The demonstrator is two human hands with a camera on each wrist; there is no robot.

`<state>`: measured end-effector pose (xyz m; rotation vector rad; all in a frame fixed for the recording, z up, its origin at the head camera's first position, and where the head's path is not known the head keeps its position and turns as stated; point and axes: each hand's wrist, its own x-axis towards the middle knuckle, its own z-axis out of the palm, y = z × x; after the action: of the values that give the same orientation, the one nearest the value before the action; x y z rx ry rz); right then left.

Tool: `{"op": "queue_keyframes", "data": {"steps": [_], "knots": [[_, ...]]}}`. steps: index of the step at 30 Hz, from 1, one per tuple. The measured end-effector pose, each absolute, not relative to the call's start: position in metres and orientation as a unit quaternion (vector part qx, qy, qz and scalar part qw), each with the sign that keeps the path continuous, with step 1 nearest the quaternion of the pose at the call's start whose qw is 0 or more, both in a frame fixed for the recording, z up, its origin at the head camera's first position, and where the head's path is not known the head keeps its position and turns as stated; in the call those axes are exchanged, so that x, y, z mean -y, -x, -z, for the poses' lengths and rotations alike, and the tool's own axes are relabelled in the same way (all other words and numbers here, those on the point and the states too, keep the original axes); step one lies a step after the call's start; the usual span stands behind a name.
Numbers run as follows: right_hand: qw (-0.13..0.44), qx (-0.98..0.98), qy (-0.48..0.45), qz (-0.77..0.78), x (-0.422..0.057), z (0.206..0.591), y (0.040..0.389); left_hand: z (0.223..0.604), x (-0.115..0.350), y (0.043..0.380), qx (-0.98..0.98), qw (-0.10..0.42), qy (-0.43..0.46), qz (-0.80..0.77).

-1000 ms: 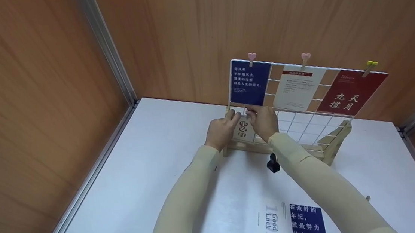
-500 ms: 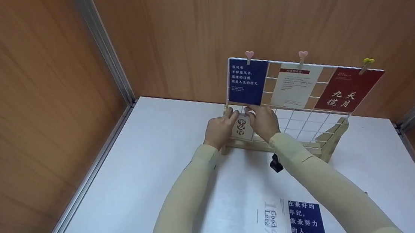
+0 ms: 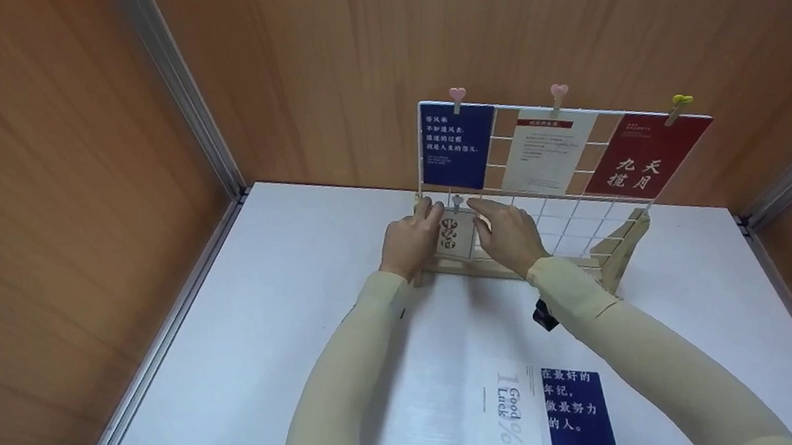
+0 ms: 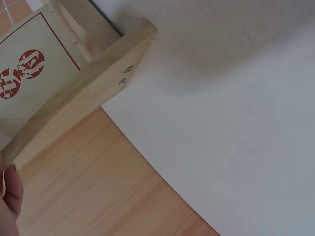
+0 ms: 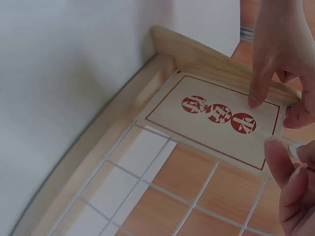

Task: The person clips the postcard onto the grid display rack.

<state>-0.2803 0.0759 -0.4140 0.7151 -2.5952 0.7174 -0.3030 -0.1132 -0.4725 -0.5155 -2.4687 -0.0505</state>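
A cream card (image 5: pixel 211 123) with red round emblems lies against the lower left of a white wire grid (image 5: pixel 197 202) on a wooden stand (image 4: pixel 93 81). A pale heart-topped clip (image 3: pixel 457 203) sits at the card's top edge. My left hand (image 3: pixel 408 241) grips the end of the stand's wooden side piece, its thumb on the card. My right hand (image 3: pixel 512 234) is just right of the clip, fingers loosely bent, holding nothing. In the left wrist view only a few fingertips (image 4: pixel 12 184) show at the wood's end.
Above hang a blue card (image 3: pixel 457 147), a white card (image 3: pixel 549 152) and a red card (image 3: pixel 648 156), each clipped to the top wire. Nearer on the white table (image 3: pixel 290 318) lie a Good Luck card (image 3: pixel 513 413), another blue card (image 3: pixel 578 414) and a small black object (image 3: pixel 544 315).
My right hand has let go of the clip and drawn slightly right, so the clip shows. My left hand keeps its hold on the stand. The head view has shifted a little.
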Motion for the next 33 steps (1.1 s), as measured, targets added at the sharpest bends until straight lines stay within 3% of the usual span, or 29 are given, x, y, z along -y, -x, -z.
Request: {"op": "queue_keyframes", "data": {"steps": [10,18,33], "knots": [[0.18,0.908,-0.265,-0.272,-0.128,0.414,0.26,0.466,0.109,0.297,0.952,0.256,0.165,0.02],[0.107,0.933,-0.221,-0.265,-0.172,0.429,0.242,0.463,0.11,0.292,0.962,0.216,0.164,0.021],[0.038,0.932,-0.101,-0.346,-0.259,0.456,0.219,0.461,0.111,0.286,0.97,0.184,0.158,0.009]]}}
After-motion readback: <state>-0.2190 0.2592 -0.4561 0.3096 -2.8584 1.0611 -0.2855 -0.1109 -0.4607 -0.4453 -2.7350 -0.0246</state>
